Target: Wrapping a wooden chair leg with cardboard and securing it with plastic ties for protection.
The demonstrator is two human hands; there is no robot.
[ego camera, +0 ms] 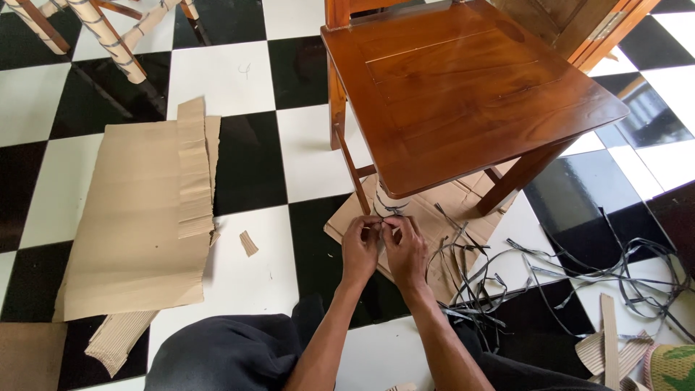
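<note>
A brown wooden chair [463, 87] stands on a black and white tiled floor. Its front leg [387, 199] is wrapped in pale corrugated cardboard. A thin black strap [387, 210] runs around that wrapped leg. My left hand [360, 250] and my right hand [405, 250] meet just below the seat edge, fingers pinched together on the strap's ends. Both forearms reach up from the bottom of the view.
A large sheet of cardboard [137, 217] lies on the floor at the left, with a small scrap [248, 243] beside it. Loose black straps [579, 271] tangle on the floor at the right. Flat cardboard [449, 210] lies under the chair. Wrapped furniture legs [94, 29] stand top left.
</note>
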